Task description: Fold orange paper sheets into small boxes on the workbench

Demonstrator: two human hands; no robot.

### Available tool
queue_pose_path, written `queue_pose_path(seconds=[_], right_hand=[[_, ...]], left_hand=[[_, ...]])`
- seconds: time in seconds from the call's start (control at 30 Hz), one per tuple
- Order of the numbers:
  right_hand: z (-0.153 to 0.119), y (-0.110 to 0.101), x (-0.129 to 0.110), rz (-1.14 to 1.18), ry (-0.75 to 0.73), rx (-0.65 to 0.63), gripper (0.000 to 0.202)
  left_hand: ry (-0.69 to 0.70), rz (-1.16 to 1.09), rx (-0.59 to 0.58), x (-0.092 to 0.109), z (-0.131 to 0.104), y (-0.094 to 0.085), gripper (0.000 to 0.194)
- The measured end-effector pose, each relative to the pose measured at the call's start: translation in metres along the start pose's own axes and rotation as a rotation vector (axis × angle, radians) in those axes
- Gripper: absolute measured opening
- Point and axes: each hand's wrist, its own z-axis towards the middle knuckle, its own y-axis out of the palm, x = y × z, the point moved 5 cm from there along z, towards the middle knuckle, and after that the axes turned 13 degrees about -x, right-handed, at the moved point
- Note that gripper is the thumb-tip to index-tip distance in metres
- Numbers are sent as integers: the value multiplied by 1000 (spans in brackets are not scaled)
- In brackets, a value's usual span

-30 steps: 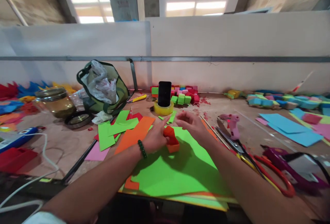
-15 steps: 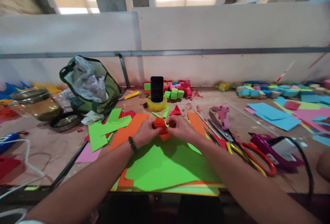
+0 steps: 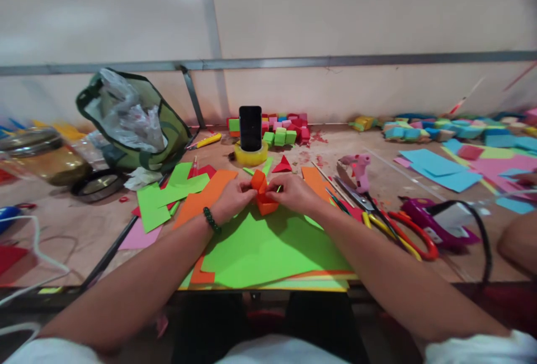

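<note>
Between my two hands is a folded orange paper piece (image 3: 267, 206), its panels partly opened out like an unfinished box. My left hand (image 3: 235, 199), with a dark beaded bracelet at the wrist, pinches its left side. The fingers of my right hand (image 3: 292, 190) grip its right edge. Beneath lies a large green paper sheet (image 3: 268, 252) on top of orange sheets (image 3: 203, 278). Just beyond the hands sit a small red folded paper piece (image 3: 282, 164) and thin green strips (image 3: 268, 166).
A phone (image 3: 250, 128) stands in a yellow tape roll (image 3: 250, 155), with paper cubes (image 3: 285, 137) behind. Scissors (image 3: 413, 235), a pink glue gun (image 3: 361, 173) and a purple tool (image 3: 438, 228) lie right. Left are a green bag (image 3: 170, 129) and a jar (image 3: 46, 157). Another person's arm (image 3: 518, 241) shows far right.
The view has tilted downward. The orange paper piece has turned in my fingers, and its upper flap now stands up with the fold more open. Both hands still hold it.
</note>
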Motion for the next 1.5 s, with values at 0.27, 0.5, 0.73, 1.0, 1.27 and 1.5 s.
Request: queue_pose_path(seconds=[0.27, 0.5, 0.73, 1.0, 1.27, 1.5], right_hand=[[0, 4, -3, 36, 110, 85, 7], [3, 3, -4, 251, -7, 134, 12], [4, -23, 17, 629, 34, 107, 24], [5, -7, 15, 742, -1, -144, 28], [6, -4, 11, 597, -99, -134, 25], [6, -4, 9, 533, -126, -125, 25]], left_hand=[[23, 9, -53, 11, -5, 6, 20], [43, -55, 43, 4, -2, -1, 18], [131, -149, 104, 11, -4, -9, 18], [145, -209, 126, 10, -6, -11, 22], [65, -285, 118, 7, -6, -9, 23], [63, -261, 74, 10, -7, -4, 16]])
